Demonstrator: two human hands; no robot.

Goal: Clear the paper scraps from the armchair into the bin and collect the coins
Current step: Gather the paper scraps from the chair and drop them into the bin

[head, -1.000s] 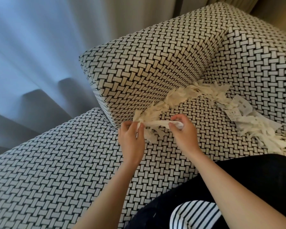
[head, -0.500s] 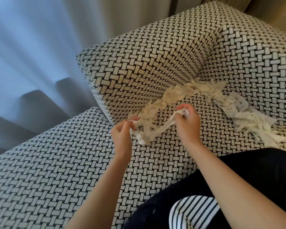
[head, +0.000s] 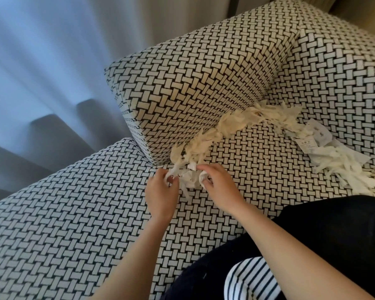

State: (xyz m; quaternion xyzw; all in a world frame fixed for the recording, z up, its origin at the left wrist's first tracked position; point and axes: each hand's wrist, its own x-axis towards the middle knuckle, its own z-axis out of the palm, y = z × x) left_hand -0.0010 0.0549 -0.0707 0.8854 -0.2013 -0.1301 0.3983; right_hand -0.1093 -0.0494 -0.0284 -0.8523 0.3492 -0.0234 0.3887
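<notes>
A: Soft bluish daylight through the curtain, upper left; armchair evenly lit, no glare.
B: Warm cast on the armrest's inner face. Wide-angle bending at edges; curtain blurred.

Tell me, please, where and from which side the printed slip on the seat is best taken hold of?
Pinch the printed slip at its near free corner, coming from the front. It lies flat on the seat, and its other sides sit under or against torn paper scraps and the backrest.
</notes>
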